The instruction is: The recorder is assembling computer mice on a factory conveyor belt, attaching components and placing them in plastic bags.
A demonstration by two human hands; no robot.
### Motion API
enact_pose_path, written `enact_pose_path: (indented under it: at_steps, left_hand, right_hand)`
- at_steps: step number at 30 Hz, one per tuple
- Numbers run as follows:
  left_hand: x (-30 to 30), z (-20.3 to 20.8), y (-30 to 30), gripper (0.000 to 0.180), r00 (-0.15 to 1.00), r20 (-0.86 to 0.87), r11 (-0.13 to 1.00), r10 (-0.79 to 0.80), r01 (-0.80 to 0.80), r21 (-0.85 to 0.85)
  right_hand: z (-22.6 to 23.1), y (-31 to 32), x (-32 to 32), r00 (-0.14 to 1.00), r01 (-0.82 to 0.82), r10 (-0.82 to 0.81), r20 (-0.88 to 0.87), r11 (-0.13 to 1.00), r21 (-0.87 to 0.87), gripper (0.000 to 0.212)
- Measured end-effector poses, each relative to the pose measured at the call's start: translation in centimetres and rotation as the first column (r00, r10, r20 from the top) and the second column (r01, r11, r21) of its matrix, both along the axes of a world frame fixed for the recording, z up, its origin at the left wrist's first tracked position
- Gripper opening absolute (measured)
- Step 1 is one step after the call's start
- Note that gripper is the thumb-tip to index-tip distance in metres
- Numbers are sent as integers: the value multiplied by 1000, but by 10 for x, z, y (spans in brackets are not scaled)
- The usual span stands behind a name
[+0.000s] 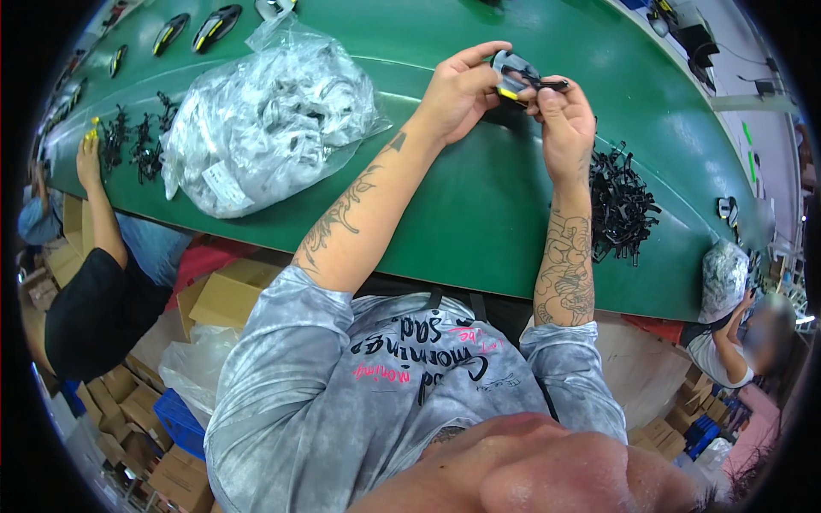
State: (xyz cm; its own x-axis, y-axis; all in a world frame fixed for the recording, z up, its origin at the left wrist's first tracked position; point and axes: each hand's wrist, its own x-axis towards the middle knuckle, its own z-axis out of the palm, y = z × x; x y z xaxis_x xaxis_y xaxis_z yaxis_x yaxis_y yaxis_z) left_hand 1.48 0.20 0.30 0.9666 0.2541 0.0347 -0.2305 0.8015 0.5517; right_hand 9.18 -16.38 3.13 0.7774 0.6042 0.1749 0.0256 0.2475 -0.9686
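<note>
— How are the hands set?

— Both are raised over the green table [479,214], forearms angled up from six o'clock. The left hand [457,90] pinches a small grey-and-black part [510,73] with a yellow edge, index finger stretched above it. The right hand [564,120] grips a thin black clip [552,85] at the part's three o'clock side, touching it.

— And around them?

— A pile of black clips [620,205] lies at five o'clock, near the right wrist. A clear bag [269,120] of parts sits at nine o'clock, well apart. Beyond it, a co-worker's hand [88,158] rests by more clips.
</note>
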Motion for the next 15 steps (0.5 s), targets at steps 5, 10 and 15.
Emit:
enact_pose_path:
  at_steps: [5, 10, 15]
  left_hand:
    - [7, -4, 4, 53, 999, -21, 991, 31, -28, 130]
    - [3, -3, -3, 58, 999, -49, 977, -2, 12, 212]
    - [2, -3, -10, 57, 1000, -29, 979, -10, 16, 201]
  right_hand:
    - [-18, 3, 16, 982, 150, -147, -118, 989, 17, 21]
    - [-12, 3, 10, 923, 375, -343, 176, 905, -200, 25]
    - [-10, 1, 10, 828, 504, -417, 375, 847, -171, 25]
